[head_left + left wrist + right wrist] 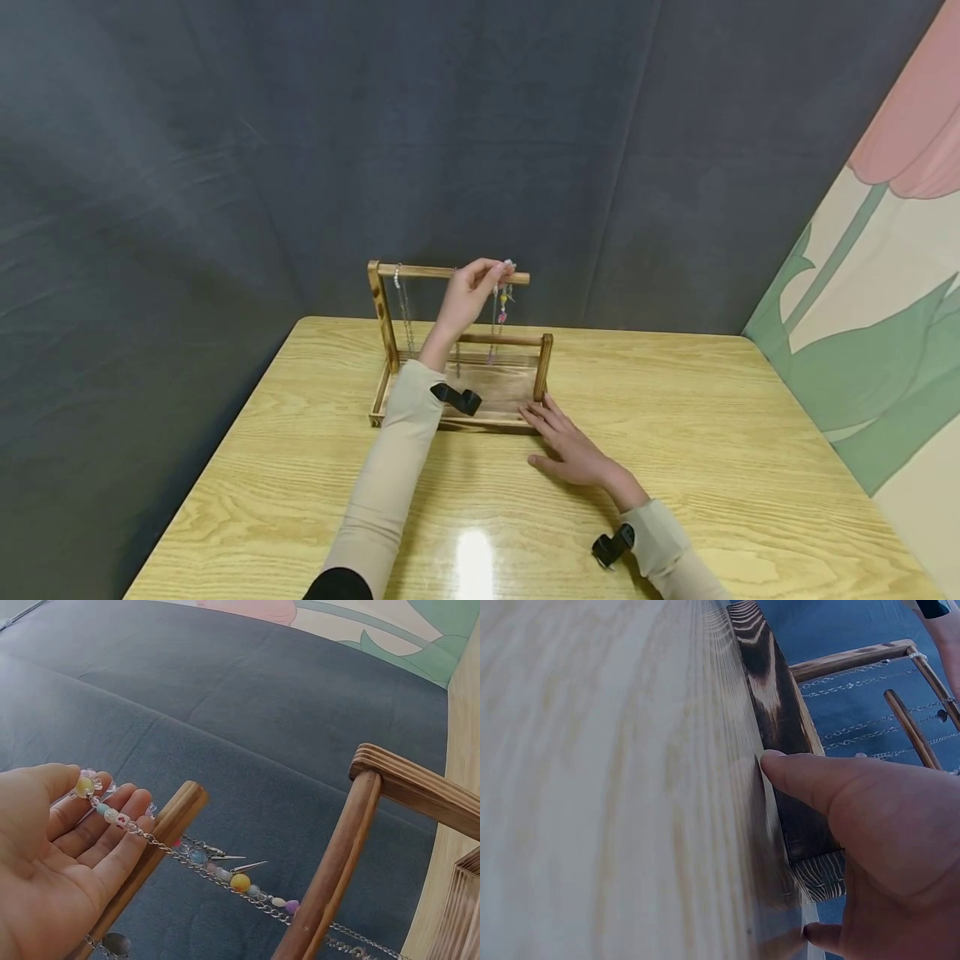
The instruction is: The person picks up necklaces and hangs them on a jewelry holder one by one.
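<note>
My left hand (465,298) is at the free right end of the upper rod (427,272) of a wooden jewelry stand (381,312). Between thumb and forefinger it pinches a beaded chain necklace (240,883) by a yellow bead with clear petals; the other fingers lie behind the beads. The chain runs past the rod tip and down beyond the lower bar (330,862). My right hand (576,452) has its fingers extended at the front right corner of the stand's tray (480,421). In the right wrist view its thumb rests against the dark tray side (769,697).
Silver chain necklaces (406,312) hang from the left part of the upper rod. A short post (544,367) carries the lower bar on the right. The stand is near the back edge of a wooden table (712,400), before a dark curtain (480,150).
</note>
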`<state>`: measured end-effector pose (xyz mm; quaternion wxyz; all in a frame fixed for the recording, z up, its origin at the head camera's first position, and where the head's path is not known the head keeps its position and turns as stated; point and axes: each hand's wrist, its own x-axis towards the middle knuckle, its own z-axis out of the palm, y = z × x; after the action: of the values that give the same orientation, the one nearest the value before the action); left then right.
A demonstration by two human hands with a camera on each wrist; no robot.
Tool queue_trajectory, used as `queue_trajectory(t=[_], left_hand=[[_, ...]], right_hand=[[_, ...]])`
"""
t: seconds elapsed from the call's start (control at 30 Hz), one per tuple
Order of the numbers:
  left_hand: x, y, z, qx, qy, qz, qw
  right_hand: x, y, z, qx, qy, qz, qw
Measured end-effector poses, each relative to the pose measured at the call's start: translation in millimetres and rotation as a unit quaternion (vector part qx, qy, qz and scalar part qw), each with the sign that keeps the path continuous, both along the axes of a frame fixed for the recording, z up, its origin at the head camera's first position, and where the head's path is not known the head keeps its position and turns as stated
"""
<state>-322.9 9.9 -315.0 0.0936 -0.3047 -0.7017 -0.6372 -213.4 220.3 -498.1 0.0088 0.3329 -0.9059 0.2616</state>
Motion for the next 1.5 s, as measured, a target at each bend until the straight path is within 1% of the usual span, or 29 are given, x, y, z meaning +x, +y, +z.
queue_trajectory(t=[0.23, 0.4, 0.57, 0.73, 0.93, 1.1, 1.33, 1.5], left_hand=[[4.6, -0.9, -3.4, -0.008, -0.010, -0.005, 0.9999], [6.4, -1.9, -9.3, -0.001, -0.024, -0.019, 0.9995], [5.5, -2.3, -15.6, -0.003, -0.028, -0.021, 0.9994], [5.2, -2.0, -19.3, 0.000, -0.027, -0.027, 0.9993], [6.1, -2.3, -23.6, -0.016, -0.033, -0.024, 0.9990], [3.4, -2.9, -29.3, -0.031, -0.044, -0.022, 0.9983], [1.2, -2.1, -34.0, -0.035, -0.040, -0.021, 0.9984], [0.4, -2.5, -36.6, -0.047, -0.041, -0.021, 0.9979]], right_hand=[[-0.7, 0.0, -2.0, 0.003, 0.007, -0.001, 1.000], [-0.9, 0.4, -2.3, 0.004, 0.009, 0.000, 1.000], [0.0, 0.1, -0.3, 0.002, 0.006, 0.004, 1.000], [0.5, -0.4, 0.8, 0.004, 0.007, 0.005, 1.000], [0.5, -0.1, 0.6, 0.003, 0.004, 0.004, 1.000], [0.3, 0.2, -0.3, -0.001, 0.004, 0.005, 1.000], [-0.1, 0.8, -2.2, -0.005, 0.011, 0.005, 1.000], [0.2, 0.5, -2.1, -0.005, 0.008, 0.003, 1.000]])
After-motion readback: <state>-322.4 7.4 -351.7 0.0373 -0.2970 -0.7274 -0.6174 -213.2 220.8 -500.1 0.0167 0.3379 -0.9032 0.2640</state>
